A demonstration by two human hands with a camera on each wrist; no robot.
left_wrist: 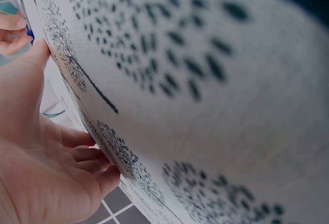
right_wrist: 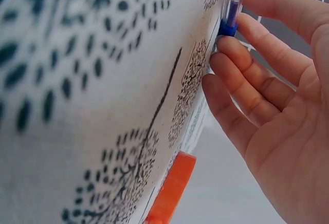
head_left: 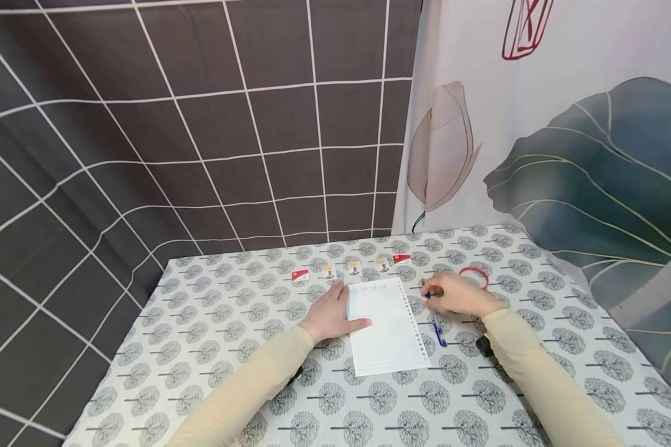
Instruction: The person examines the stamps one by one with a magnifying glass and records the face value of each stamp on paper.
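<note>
A sheet of lined paper [head_left: 388, 338] with punched holes down its right edge lies on the table, with faint blue writing along its top. My left hand [head_left: 331, 311] rests on its left edge, thumb over the paper and fingers stretched forward; the left wrist view shows that hand [left_wrist: 56, 152] from the palm side. To the right of the sheet, my right hand [head_left: 455, 294] pinches a pen [right_wrist: 234, 13] with a clear barrel and a blue end, low over the cloth. Just below that hand lies a slim blue object [head_left: 439, 333].
Beyond the paper lie two red-and-white cards [head_left: 300, 275] and several small portrait pictures [head_left: 353, 268] in a row. A red ring [head_left: 474, 277] sits behind my right hand. Tree-patterned cloth [head_left: 201, 347] covers the table, and a dark checked curtain [head_left: 201, 124] hangs behind.
</note>
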